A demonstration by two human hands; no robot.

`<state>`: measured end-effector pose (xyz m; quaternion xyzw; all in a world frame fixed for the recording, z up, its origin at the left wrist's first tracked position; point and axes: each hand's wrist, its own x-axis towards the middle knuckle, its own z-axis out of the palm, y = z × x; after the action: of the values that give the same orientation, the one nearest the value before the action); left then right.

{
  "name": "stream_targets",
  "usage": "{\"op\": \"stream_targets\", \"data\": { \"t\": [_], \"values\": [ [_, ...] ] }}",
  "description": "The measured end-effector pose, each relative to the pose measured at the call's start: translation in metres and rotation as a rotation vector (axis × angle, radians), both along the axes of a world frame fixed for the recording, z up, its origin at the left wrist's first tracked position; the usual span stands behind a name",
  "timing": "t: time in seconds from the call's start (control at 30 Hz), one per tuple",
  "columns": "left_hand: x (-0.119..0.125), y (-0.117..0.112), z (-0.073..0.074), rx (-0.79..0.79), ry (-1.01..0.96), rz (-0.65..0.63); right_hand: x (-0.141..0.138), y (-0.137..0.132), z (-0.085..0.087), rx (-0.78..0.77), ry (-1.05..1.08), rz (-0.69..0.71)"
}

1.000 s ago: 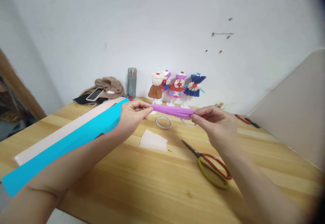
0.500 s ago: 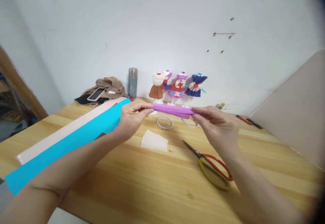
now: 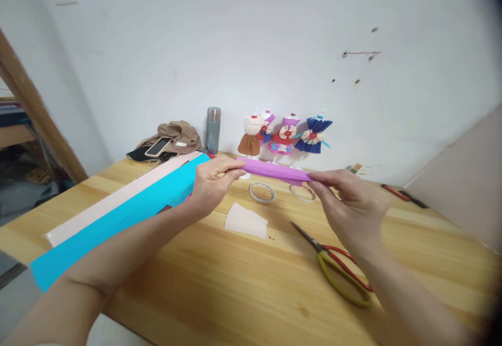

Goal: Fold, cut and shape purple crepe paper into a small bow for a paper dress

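Observation:
A folded strip of purple crepe paper point(image 3: 274, 171) stretches level above the wooden table point(image 3: 219, 288), held at both ends. My left hand point(image 3: 214, 184) pinches its left end between thumb and fingers. My right hand point(image 3: 351, 205) pinches its right end, fingers closed on the paper. Below the strip lie two rings of clear tape point(image 3: 262, 193) and a small cream paper piece point(image 3: 245, 221). Red-and-yellow scissors point(image 3: 339, 270) lie on the table just under my right wrist.
Long blue point(image 3: 117, 220) and cream point(image 3: 113, 202) paper strips run along the left. At the back wall stand three doll dresses on stands point(image 3: 284, 137), a grey flask point(image 3: 213, 129) and a brown cloth with a phone point(image 3: 159, 146). A beige board point(image 3: 466, 184) leans at right.
The view has shifted slightly left, so everything sits a little further right. Both hands keep their pinch on the purple strip; my right fingers have slid a little along its end.

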<state>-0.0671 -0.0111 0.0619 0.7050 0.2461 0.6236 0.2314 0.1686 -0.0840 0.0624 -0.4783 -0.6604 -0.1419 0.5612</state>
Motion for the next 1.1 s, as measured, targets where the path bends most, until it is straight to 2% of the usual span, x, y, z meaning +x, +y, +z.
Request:
{"op": "stream_targets", "data": {
  "t": [0.13, 0.27, 0.4, 0.53, 0.63, 0.8, 0.9, 1.1],
  "values": [
    [-0.002, 0.003, 0.0, 0.124, 0.019, 0.019, 0.0, -0.001, -0.001, 0.016, -0.028, -0.012],
    [-0.003, 0.005, -0.001, 0.164, 0.068, 0.053, 0.002, -0.001, -0.001, 0.008, -0.05, -0.01],
    [-0.004, 0.007, -0.003, 0.202, 0.089, 0.031, 0.002, 0.001, 0.0, 0.022, -0.074, -0.012],
    [-0.005, 0.008, -0.002, 0.168, 0.16, 0.042, 0.004, 0.004, 0.002, 0.016, -0.095, -0.046],
    [-0.005, 0.01, 0.001, 0.16, 0.2, 0.032, 0.01, 0.006, 0.005, -0.02, -0.125, 0.025],
    [-0.004, 0.012, 0.004, 0.023, 0.306, -0.074, 0.02, 0.009, 0.004, -0.234, -0.048, 0.095],
    [-0.002, 0.013, 0.002, -0.053, 0.323, -0.039, 0.022, 0.012, 0.001, -0.308, 0.001, 0.092],
    [0.001, 0.017, -0.004, -0.182, 0.354, 0.001, 0.024, 0.02, -0.006, -0.331, 0.087, 0.09]
  ]
}}
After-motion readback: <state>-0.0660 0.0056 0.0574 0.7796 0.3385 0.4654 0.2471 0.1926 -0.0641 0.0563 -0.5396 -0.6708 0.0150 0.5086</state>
